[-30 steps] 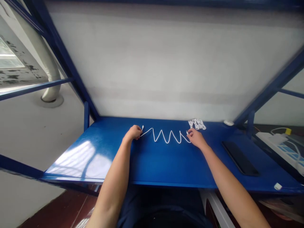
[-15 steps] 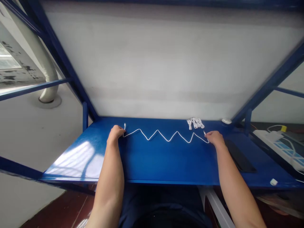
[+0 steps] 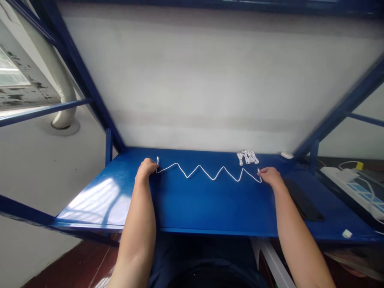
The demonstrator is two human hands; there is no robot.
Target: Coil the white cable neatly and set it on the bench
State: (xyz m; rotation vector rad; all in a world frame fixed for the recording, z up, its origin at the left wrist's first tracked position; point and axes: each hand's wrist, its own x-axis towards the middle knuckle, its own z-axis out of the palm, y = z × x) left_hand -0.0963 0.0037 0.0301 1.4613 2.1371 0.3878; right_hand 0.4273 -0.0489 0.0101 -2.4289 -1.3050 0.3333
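Observation:
A thin white cable (image 3: 207, 172) lies in a zigzag across the blue table (image 3: 192, 208). My left hand (image 3: 146, 168) pinches the cable's left end, with the plug sticking up beside the fingers. The right end is gripped by my right hand (image 3: 271, 176), near its small plug. Both hands rest on the table top, far apart. Just behind the right hand sits a small heap of coiled white cables (image 3: 247, 157).
A black flat slab (image 3: 303, 200) lies on the table right of my right hand. A small white object (image 3: 287, 155) sits at the back right corner, another (image 3: 347, 233) at the front right edge. A white power strip (image 3: 357, 188) lies further right, beyond a blue frame post (image 3: 313, 154).
My hands moved apart over the last second, stretching the tight zigzag into a wider, flatter one. Since half a second ago they have barely shifted.

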